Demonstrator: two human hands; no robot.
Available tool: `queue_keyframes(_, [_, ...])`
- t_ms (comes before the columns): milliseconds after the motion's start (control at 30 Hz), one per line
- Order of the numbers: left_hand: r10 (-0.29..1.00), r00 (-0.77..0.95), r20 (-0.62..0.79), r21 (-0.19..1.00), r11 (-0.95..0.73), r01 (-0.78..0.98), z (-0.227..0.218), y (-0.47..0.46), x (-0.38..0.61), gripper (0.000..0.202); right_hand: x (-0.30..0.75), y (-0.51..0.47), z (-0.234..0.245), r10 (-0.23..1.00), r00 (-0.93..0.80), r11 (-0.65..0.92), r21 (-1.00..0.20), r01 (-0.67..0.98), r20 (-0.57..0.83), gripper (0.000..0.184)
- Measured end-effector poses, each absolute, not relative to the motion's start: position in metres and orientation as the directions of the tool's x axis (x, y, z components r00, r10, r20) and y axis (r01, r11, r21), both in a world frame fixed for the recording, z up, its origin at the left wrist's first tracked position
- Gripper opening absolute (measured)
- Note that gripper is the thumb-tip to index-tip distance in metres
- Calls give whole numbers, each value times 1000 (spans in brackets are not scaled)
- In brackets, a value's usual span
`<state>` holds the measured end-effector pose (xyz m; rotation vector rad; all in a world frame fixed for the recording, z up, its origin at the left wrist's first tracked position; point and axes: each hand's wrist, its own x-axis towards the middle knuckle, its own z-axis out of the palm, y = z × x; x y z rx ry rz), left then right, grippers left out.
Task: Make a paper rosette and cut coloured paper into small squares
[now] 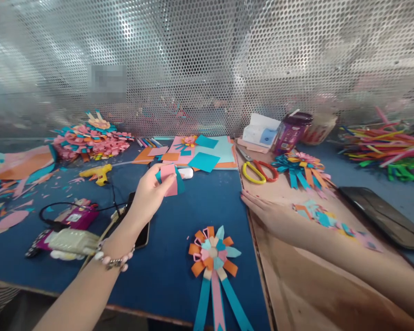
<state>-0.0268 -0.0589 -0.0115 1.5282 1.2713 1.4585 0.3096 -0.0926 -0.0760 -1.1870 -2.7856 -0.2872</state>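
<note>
My left hand (148, 193) is raised over the blue table, its thumb and fingers closed on small paper pieces (169, 178), pink in front and teal behind. Fingers stretched out, my right hand (267, 209) lies flat at the left edge of a brown board (296, 280) and holds nothing. Between my forearms and nearer to me lies a paper rosette (213, 253) with orange, teal and pink petals and long ribbon tails. Scissors (258, 171) with yellow and red handles lie just beyond my right hand.
Coloured paper sheets (224, 148) are stacked at the back. At left are a yellow glue gun (97, 174), a phone (144, 234), cables and a heap of paper flowers (91, 142). A purple jar (293, 131), another rosette (301, 168) and a dark pouch (382, 218) stand or lie right.
</note>
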Motion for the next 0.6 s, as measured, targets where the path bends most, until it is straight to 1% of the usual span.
queue_keyframes(100, [938, -97, 332, 934, -313, 170, -10, -60, -25, 32, 336, -101, -81, 740, -643, 613, 198, 765, 197, 63])
queue_keyframes(200, [937, -97, 335, 931, -314, 184, -8, -61, -23, 30, 338, -112, -72, 759, -617, 560, 273, 782, 210, 58])
queue_keyframes(267, [931, -109, 349, 925, -323, 200, -9, -61, -23, 30, 327, -118, -66, 742, -637, 580, 275, 767, 211, 59])
queue_keyframes(333, [924, -115, 365, 918, -338, 206, -10, -60, -24, 29, 319, -124, -64, 698, -694, 652, 245, 717, 174, 66])
queue_keyframes(400, [923, -105, 371, 915, -343, 212, -11, -60, -24, 29, 319, -127, -65, 700, -700, 661, 245, 710, 140, 68])
queue_keyframes(467, [928, -65, 368, 910, -345, 232, -11, -59, -25, 29, 325, -127, -64, 776, -614, 553, 312, 773, 146, 60])
queue_keyframes(533, [927, -12, 374, 891, -355, 284, -12, -59, -26, 31, 328, -124, -63, 831, -521, 422, 394, 817, 192, 52])
queue_keyframes(567, [925, 11, 380, 873, -362, 326, -12, -58, -26, 33, 327, -122, -62, 830, -519, 406, 414, 815, 206, 51])
queue_keyframes(600, [922, 28, 387, 850, -368, 378, -13, -57, -27, 35, 324, -120, -61, 810, -549, 435, 416, 799, 205, 53])
